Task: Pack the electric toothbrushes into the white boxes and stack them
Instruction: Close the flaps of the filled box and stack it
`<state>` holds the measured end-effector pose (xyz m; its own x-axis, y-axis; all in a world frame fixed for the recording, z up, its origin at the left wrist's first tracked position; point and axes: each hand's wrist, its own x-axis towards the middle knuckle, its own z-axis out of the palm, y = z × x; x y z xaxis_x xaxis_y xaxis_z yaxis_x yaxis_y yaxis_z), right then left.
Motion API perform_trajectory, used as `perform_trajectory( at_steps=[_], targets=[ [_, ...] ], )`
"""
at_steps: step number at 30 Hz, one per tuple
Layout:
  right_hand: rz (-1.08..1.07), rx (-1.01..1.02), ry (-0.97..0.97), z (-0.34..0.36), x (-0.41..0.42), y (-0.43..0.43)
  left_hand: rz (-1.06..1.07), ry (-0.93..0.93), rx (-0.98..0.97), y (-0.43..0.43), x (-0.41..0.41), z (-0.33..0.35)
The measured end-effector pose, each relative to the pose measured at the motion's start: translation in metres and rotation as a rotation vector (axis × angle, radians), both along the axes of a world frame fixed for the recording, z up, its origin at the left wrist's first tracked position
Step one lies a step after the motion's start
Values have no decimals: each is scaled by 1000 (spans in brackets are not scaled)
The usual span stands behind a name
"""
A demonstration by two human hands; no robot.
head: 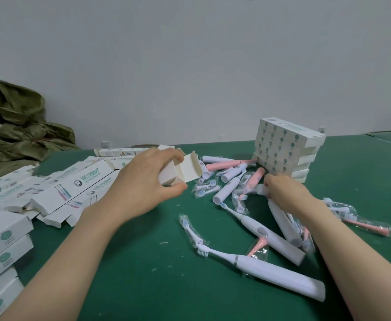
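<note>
My left hand grips a white box with its end flaps open, lifted just above the green table. My right hand reaches into a loose pile of white and pink toothbrushes and curls around a small white part. A long white toothbrush lies nearest me, another white one behind it. A stack of packed white boxes stands behind my right hand.
Empty open boxes lie scattered at the left, with closed ones stacked at the near left edge. Bagged brush heads lie at the right. A green tarp is heaped at the far left against the wall.
</note>
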<state>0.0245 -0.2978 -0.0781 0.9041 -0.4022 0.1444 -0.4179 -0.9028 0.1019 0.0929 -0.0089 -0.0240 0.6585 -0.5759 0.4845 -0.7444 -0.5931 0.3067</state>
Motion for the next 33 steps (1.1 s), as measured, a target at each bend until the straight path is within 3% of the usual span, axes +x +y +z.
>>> perform_trajectory(
  at_steps=[4,10,13,18,26,33],
  targets=[
    [124,84,-319,25,-4,29,43,-6,4,-4,-2,-2],
    [404,555,-1201,80,-22,75,181,-46,20,-8,0,-6],
    [549,910,-1406,91,-28,95,240,-34,122,-7,1,-9],
    [564,1182,-1412,84,-26,119,167,26,36,-11,-3,-9],
    [535,1223,-1595,81,-22,111,153,43,-23,-10,-2,-5],
    [484,1368,-1303,58,-7,128,40,6,-144,-17,-16,-1]
  ],
)
